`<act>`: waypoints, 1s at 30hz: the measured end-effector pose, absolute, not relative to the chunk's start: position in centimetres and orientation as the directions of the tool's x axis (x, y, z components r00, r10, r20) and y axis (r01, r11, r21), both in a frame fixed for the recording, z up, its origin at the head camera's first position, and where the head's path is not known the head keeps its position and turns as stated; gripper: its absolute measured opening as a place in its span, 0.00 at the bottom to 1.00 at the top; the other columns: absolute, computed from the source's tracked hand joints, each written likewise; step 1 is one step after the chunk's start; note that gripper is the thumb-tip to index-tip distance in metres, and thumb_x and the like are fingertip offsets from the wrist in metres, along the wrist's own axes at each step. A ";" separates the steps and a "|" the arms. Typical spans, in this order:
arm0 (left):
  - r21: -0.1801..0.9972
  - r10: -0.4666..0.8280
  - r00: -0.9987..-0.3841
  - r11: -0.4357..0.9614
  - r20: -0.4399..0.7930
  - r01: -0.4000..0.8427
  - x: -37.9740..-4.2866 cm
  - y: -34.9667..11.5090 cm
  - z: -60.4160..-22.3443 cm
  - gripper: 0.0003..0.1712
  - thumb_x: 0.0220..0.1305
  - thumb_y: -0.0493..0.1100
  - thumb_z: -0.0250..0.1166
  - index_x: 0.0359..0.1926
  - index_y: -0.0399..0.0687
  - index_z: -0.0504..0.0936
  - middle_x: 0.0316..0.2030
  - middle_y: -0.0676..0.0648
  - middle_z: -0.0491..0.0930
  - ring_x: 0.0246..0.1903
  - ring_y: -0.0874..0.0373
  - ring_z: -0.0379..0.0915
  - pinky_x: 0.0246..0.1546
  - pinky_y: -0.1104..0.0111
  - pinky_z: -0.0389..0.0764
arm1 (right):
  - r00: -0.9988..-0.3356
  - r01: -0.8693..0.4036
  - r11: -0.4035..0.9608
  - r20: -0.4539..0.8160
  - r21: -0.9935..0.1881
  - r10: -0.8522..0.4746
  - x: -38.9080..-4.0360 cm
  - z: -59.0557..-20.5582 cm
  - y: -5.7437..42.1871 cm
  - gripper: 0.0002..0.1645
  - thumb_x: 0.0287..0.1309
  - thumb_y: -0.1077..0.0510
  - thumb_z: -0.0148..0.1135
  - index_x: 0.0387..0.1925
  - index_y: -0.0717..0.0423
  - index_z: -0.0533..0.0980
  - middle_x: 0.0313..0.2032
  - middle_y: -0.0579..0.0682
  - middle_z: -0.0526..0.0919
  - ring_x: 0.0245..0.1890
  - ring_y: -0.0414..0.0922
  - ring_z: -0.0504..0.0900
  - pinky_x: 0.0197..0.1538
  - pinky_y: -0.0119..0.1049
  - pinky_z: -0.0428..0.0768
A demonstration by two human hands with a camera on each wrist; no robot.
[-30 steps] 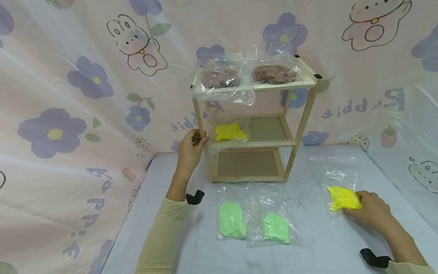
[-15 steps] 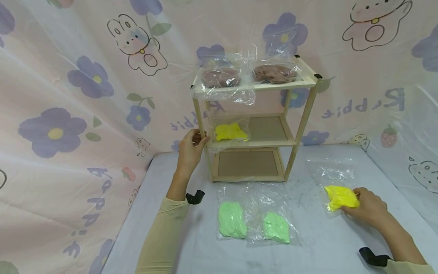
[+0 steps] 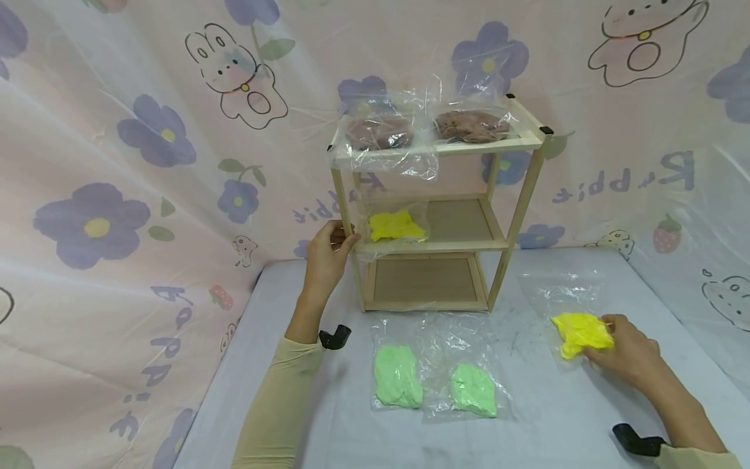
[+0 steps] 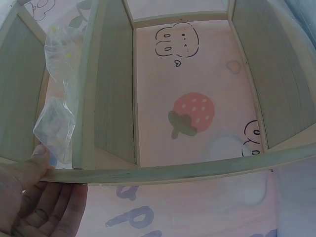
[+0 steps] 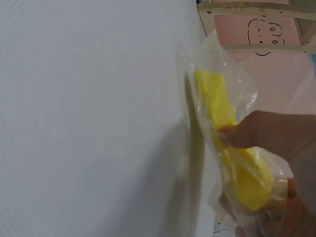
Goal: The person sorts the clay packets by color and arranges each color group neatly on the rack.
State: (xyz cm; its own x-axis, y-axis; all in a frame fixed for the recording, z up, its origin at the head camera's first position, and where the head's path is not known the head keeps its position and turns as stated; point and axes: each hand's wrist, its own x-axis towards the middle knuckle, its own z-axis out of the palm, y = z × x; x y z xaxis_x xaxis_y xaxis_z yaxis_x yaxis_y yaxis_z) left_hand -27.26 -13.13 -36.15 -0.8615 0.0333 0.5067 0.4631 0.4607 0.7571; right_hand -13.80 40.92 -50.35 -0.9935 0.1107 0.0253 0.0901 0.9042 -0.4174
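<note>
At the right of the head view my right hand grips a clear plastic bag with a yellow lump inside. In the right wrist view the thumb presses on that yellow bag, close over the white table. My left hand holds the left front post of a three-tier wooden shelf. Seen from the left wrist, the thumb and fingers of the left hand lie on either side of the post. Another bagged yellow lump lies on the middle tier, near that hand.
Two bagged brown lumps sit on the top tier, one bag hanging over its front edge. Before the shelf, two bags with light green lumps lie on the white table. A patterned curtain hangs behind.
My right hand has moved slightly left and away from me, carrying the yellow bag. The left hand stays on the shelf post.
</note>
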 end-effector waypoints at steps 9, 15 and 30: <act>0.764 0.030 -0.865 0.455 0.501 0.458 -27.1 -13.1 -36.0 0.18 0.72 0.41 0.72 0.57 0.36 0.83 0.47 0.38 0.87 0.50 0.44 0.86 0.57 0.57 0.88 | -0.961 0.038 0.804 0.199 -0.593 0.192 -13.0 -49.2 39.8 0.54 0.66 0.57 0.74 0.74 0.81 0.50 0.63 0.86 0.63 0.61 0.82 0.66 0.62 0.80 0.69; 0.763 0.028 -0.864 0.455 0.503 0.459 -27.1 -13.0 -36.1 0.18 0.72 0.40 0.72 0.57 0.36 0.82 0.47 0.38 0.87 0.51 0.43 0.86 0.57 0.58 0.88 | -0.859 -0.097 0.777 0.446 -0.622 0.250 -12.3 -48.8 38.2 0.54 0.59 0.68 0.76 0.78 0.69 0.54 0.68 0.77 0.67 0.62 0.73 0.68 0.80 0.33 0.62; 0.751 0.032 -0.857 0.467 0.514 0.468 -27.3 -13.1 -36.1 0.18 0.72 0.40 0.72 0.57 0.35 0.83 0.47 0.38 0.87 0.50 0.43 0.86 0.57 0.56 0.89 | -0.563 -0.492 0.747 0.818 -0.446 0.118 -12.4 -47.4 34.7 0.65 0.62 0.21 0.62 0.68 0.78 0.66 0.59 0.78 0.72 0.66 0.24 0.63 0.71 0.19 0.61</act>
State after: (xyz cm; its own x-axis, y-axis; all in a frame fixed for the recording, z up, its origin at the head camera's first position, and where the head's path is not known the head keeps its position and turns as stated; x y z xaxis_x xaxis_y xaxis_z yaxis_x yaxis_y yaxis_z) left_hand -27.26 -13.08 -36.14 -0.8573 0.0325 0.5137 0.4676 0.4665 0.7508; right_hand -12.39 34.74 -47.44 -0.5626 0.1180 0.8182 -0.4922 0.7474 -0.4463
